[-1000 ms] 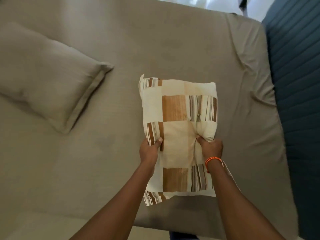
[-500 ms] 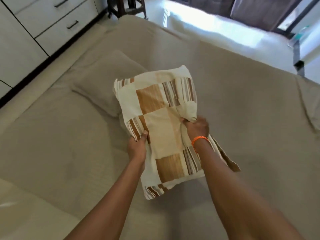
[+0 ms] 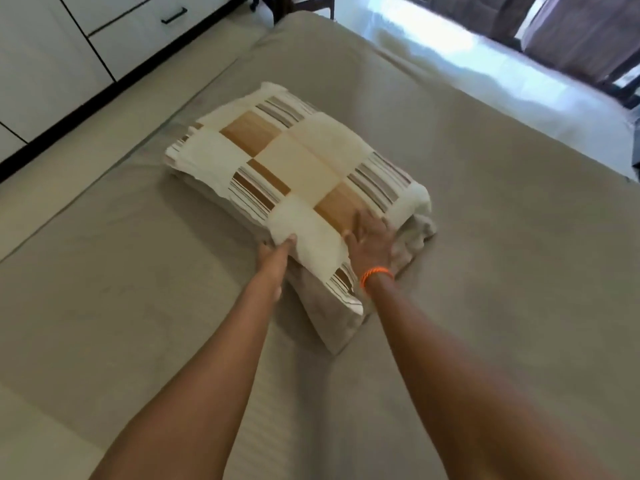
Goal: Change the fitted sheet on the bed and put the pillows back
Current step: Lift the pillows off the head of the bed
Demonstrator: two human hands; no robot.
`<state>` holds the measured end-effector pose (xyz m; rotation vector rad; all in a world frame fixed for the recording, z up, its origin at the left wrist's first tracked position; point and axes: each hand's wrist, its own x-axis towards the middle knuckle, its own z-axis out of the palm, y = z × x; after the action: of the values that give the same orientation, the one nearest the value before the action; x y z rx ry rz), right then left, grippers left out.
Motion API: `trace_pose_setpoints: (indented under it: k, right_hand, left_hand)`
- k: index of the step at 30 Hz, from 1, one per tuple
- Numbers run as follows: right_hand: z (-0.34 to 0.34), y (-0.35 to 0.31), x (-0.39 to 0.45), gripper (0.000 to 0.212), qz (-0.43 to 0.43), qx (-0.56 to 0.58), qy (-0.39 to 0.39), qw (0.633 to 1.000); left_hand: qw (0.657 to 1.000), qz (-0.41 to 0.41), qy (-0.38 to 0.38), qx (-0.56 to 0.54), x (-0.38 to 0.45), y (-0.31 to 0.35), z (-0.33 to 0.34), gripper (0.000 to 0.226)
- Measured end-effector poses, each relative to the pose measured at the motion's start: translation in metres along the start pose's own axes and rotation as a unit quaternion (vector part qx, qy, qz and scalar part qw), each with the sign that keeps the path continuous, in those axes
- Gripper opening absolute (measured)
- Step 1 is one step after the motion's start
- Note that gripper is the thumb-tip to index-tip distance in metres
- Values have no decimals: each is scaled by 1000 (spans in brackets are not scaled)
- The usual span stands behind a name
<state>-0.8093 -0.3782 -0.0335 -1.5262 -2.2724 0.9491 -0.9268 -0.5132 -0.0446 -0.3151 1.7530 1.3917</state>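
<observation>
The bed (image 3: 485, 271), covered by a taut beige sheet (image 3: 121, 306), fills most of the view. Its left edge runs along a strip of floor beside white drawers (image 3: 114, 32); its far edge meets a bright floor (image 3: 467, 53) with curtains (image 3: 571, 39) beyond. Wide stretches of bare sheet lie open on the right side and toward the near edge.

A checked pillow (image 3: 298, 168) in cream, tan and striped squares lies toward the bed's left edge, stacked on a beige pillow (image 3: 332, 323) whose near corner sticks out beneath it. A bunched fold of pale cloth shows at the checked pillow's right end.

The left hand (image 3: 273, 258) grasps the near edge of the checked pillow, thumb on top and fingers tucked under out of sight. The right hand (image 3: 372, 244), an orange band (image 3: 375, 273) on its wrist, lies flat on the pillow's top near the same edge, fingers straight and spread, holding nothing. Both arms reach in from the near edge.
</observation>
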Motion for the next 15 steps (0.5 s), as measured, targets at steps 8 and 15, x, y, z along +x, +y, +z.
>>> trace_pose_setpoints:
  k: [8, 15]
  right_hand:
    - [63, 65, -52, 161, 412, 278, -20, 868]
    - [65, 41, 7, 132, 267, 351, 65, 895]
  left_hand:
    - [990, -84, -79, -82, 28, -58, 32, 76]
    - [968, -95, -77, -221, 48, -38, 78, 58]
